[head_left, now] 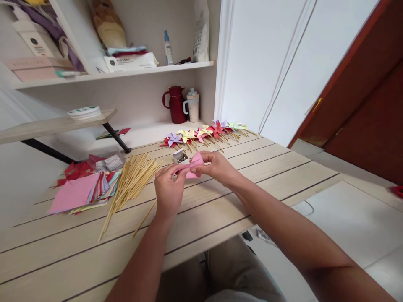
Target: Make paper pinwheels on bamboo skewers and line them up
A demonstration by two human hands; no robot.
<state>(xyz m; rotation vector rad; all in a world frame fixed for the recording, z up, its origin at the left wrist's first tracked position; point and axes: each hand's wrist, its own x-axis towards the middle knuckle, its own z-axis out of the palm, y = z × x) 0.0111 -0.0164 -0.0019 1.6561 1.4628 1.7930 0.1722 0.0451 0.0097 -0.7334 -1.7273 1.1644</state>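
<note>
A pink paper piece (192,171), partly folded, is held above the table between both hands. My left hand (170,184) pinches its near left side, with thumb and fingers closed on it. Across from it, my right hand (217,167) grips the right side between thumb and fingers. Just behind the paper stands a small open box (180,156) of tiny metal pieces. One loose stick (145,218) lies left of my left forearm, and a heap of wooden sticks (134,178) spreads farther left. The fingers hide part of the paper's folds.
Several finished paper pinwheels (217,130) on sticks lie along the back of the table. Coloured paper sheets (75,193) are stacked at left, near red paper (77,170). A red jug (176,105) and a cup (193,107) stand behind. A raised shelf (56,126) juts in at left.
</note>
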